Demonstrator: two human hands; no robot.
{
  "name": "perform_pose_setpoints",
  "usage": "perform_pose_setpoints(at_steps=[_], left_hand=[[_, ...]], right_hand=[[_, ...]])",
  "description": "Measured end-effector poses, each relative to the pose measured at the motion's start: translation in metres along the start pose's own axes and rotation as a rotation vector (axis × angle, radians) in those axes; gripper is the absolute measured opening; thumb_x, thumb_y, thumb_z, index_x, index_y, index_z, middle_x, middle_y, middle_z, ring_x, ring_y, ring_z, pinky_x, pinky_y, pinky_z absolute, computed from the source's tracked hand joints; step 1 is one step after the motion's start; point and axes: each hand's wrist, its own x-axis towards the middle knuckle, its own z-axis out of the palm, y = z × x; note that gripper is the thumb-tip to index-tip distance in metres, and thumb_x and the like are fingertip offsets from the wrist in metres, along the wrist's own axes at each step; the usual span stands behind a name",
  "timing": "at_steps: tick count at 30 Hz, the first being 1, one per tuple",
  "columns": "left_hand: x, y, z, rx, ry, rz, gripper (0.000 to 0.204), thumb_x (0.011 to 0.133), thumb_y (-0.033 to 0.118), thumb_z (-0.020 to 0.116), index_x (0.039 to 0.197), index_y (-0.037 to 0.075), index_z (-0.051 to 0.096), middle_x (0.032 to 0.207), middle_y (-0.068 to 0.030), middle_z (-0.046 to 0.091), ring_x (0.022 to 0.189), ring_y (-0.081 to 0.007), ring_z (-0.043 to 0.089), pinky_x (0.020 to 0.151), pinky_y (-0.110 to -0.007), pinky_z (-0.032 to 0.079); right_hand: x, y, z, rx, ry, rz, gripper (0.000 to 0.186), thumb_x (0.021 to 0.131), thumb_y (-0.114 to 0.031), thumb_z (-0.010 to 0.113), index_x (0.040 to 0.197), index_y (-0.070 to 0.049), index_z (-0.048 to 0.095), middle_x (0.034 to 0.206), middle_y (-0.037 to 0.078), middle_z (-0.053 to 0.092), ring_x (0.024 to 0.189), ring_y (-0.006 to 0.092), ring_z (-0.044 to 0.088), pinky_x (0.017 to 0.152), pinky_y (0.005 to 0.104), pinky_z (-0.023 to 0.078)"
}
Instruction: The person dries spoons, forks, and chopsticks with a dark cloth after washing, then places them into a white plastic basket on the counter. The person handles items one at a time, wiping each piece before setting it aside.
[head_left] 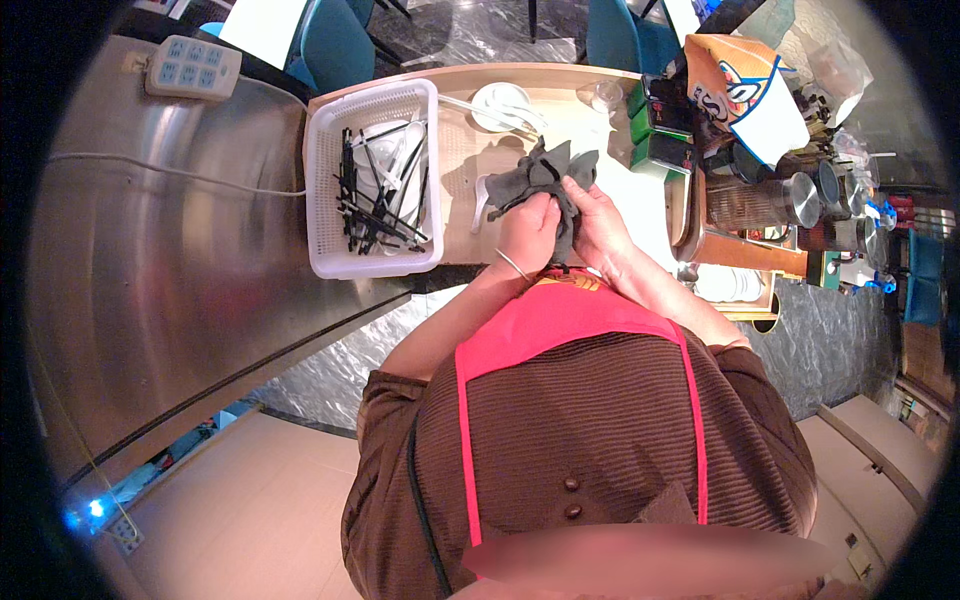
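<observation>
A dark grey cloth [540,178] is bunched up between my hands over the light wooden counter. My left hand [528,230] is closed in a fist on its near left part, a bracelet at the wrist. On the other side my right hand [603,225] pinches the cloth, thumb on top. Whether the folds wrap anything is hidden. A white spoon [479,205] lies on the counter just left of the cloth. Beyond the cloth stands a white bowl [500,103], with white spoon handles [490,113] beside it. A drinking glass [606,97] is farther right.
To the left, a white plastic basket [320,235] holds black chopsticks and white spoons. Green and black boxes [660,150] and an orange bag [715,60] stand at the right, near clear lidded containers [745,205]. A power strip [193,68] rests on the steel surface [190,220].
</observation>
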Motion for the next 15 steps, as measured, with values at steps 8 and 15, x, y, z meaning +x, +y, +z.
perform_pose_setpoints(at_steps=[8,15], left_hand=[[0.012,-0.028,-0.016,-0.205,-0.482,-0.152,0.031,0.108,0.027,0.055,0.104,0.0,0.068,0.086,-0.0109,0.064,0.083,-0.0158,0.061,0.077,-0.036,0.052],[0.01,-0.032,-0.021,-1.281,-0.126,-0.499,0.034,0.114,0.02,0.045,0.134,-0.002,0.061,0.119,-0.0069,0.07,0.108,-0.0152,0.066,0.094,-0.031,0.054]], right_hand=[[0.025,-0.039,-0.032,-0.264,0.235,-0.161,0.035,0.102,-0.028,0.067,0.123,0.0,0.067,0.113,0.008,0.072,0.099,0.0163,0.066,0.09,0.0327,0.052],[-0.009,-0.079,-0.041,-1.042,-0.064,-0.066,0.024,0.101,-0.028,0.066,0.106,-0.005,0.068,0.071,0.001,0.063,0.061,0.0089,0.058,0.052,0.0281,0.044]])
